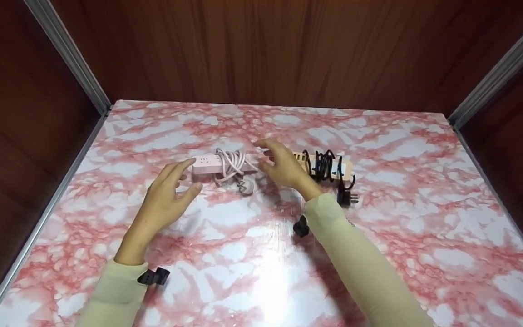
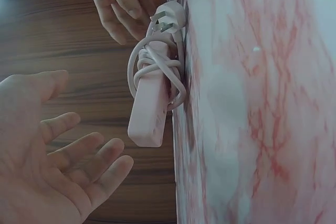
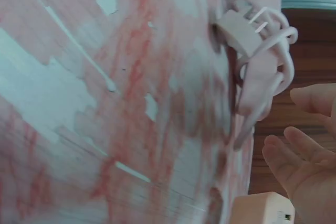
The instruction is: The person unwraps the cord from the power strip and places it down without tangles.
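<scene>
A pink power strip [image 1: 206, 166] lies on the table with its pale cord [image 1: 232, 164] wound around it, and its plug [image 1: 246, 186] hangs at the near side. My left hand [image 1: 164, 197] is just left of its end, fingers spread and holding nothing; the left wrist view has the palm [image 2: 37, 166] apart from the strip. My right hand [image 1: 285, 167] hovers between the pink strip's right end and a peach-orange power strip [image 1: 347, 170]. In the right wrist view its fingers [image 3: 299, 150] are loosely bent and empty. A black cord [image 1: 323, 165] wraps the orange strip, partly hidden behind the right hand.
The tabletop [image 1: 225, 254] has a red and white marbled pattern with a bright glare near the front. Dark wood panels [image 1: 261, 54] enclose the back and both sides, with metal strips [image 1: 71, 54] at the corners. A black plug [image 1: 346, 198] lies beside the orange strip.
</scene>
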